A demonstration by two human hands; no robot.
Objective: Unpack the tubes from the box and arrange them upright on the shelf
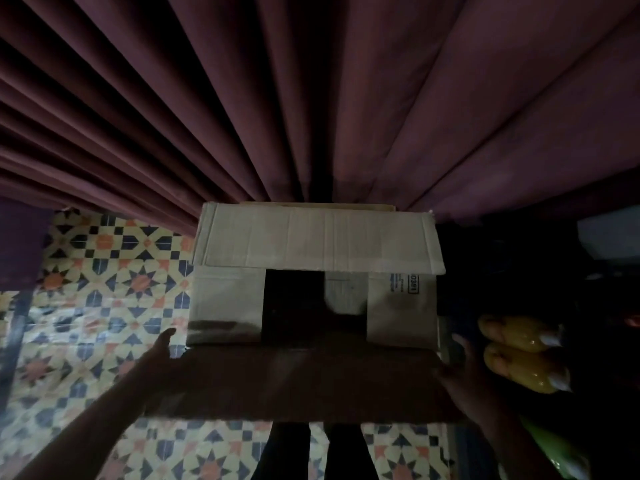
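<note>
Flanking the cardboard box (225, 299), the left hand (161, 348) lies straight-fingered; the right hand (462, 372) is unreadably dim. Its opening (294, 306) sits ahead, between them.

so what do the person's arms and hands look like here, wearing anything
No sleeves or gloves show. The left hand and the right hand are bare, and so is each forearm down to the frame edge. No watch, band or ring can be made out, though the light is too dim to rule out small ones.
</note>
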